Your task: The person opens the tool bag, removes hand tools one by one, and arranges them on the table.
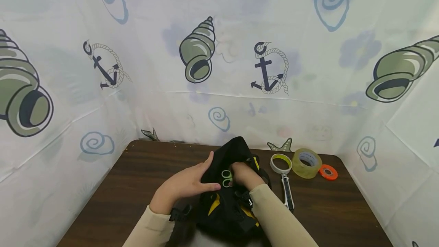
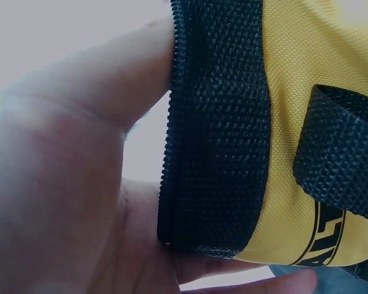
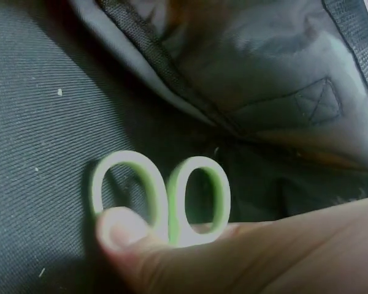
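A black bag with yellow patches (image 1: 223, 151) stands on the table with its top gaping. My right hand (image 1: 245, 174) reaches into it and pinches scissors by their light green handles (image 1: 226, 178); in the right wrist view the thumb presses on one finger loop of the scissors (image 3: 176, 208). The blades are hidden. At the bag's left side my left hand (image 1: 183, 184) is spread, its fingers fairly straight. The left wrist view has the thumb and fingers passing behind the bag's zippered edge (image 2: 218, 135), beside a yellow panel (image 2: 288, 233) and a black strap loop (image 2: 337, 153).
Right of the bag lie a utility knife (image 1: 287, 193), a narrow white tape roll with a yellow inside (image 1: 273, 166), a wide clear tape roll (image 1: 297, 167) and a small orange roll (image 1: 333, 175). Patterned cloth walls (image 1: 233, 87) border the brown table (image 1: 147, 170) behind and at both sides.
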Available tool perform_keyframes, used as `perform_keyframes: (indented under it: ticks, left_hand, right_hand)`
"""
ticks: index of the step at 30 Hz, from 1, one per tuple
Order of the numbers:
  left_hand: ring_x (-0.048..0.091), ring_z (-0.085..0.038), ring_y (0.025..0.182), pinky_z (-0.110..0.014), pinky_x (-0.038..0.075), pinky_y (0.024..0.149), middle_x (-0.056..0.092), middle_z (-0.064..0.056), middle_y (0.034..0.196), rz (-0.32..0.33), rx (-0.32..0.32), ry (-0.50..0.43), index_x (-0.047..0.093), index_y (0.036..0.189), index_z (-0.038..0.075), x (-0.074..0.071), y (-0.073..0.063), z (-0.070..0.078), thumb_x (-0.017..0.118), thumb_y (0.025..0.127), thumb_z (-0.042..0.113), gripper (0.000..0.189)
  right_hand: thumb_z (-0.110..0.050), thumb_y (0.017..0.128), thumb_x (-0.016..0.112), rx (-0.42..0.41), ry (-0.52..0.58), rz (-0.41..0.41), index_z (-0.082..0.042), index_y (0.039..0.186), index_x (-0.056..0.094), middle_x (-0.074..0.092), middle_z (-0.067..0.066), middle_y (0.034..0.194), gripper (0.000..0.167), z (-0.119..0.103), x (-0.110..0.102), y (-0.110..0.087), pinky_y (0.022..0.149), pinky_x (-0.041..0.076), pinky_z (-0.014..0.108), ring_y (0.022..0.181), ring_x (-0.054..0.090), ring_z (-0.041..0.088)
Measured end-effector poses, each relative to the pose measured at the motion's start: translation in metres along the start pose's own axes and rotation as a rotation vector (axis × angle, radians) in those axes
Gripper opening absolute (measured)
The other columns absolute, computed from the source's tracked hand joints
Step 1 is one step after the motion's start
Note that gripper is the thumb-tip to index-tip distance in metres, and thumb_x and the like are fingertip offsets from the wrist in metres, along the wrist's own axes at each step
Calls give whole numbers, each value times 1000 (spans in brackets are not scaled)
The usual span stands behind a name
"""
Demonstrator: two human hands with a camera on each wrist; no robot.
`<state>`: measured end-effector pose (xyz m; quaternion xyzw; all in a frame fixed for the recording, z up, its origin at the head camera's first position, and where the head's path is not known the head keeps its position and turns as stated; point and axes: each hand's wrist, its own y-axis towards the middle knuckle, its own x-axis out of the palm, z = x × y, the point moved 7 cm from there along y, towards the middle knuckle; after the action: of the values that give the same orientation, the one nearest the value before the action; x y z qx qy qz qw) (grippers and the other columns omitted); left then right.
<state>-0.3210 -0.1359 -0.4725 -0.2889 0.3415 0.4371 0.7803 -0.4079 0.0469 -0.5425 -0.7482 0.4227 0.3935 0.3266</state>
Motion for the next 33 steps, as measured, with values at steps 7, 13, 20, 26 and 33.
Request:
perform_keyframes:
  ticks: [7,13,20,26,33]
  left_hand:
    - [35,-31,166,-61,35,131,24,-2,182,-3,0,3,-1,177,35,1,1,-2,63,95,81,113]
    - [34,-30,166,-61,34,131,23,-1,182,-8,-9,-6,-2,176,37,1,0,-3,63,95,81,113]
    - [37,-30,165,-60,37,130,26,-1,181,1,-9,-13,0,176,36,1,-1,-1,64,95,80,112]
    - [39,-30,164,-61,40,128,27,-1,181,-1,-6,-20,0,176,35,2,-1,0,65,96,78,112]
    - [40,-30,163,-61,40,128,28,-1,181,0,-20,-18,0,176,37,2,0,-1,65,95,79,112]
  right_hand:
    - [-1,88,88,-104,67,75,-9,93,71,64,1,80,19,-10,-9,-2,67,46,32,70,56,17]
    - [-7,94,85,-111,51,135,-13,101,67,64,-1,82,21,-19,-28,-10,68,49,34,70,59,15]
    - [-10,98,82,-122,76,209,-14,133,60,72,5,95,41,-34,-59,-36,77,58,41,79,68,17]
    - [-14,100,82,-149,147,272,-23,137,61,75,3,103,44,-43,-85,-58,78,59,40,83,68,16]
    - [-15,99,82,-190,215,355,-26,141,62,68,-2,92,48,-49,-111,-80,69,56,35,75,63,13]
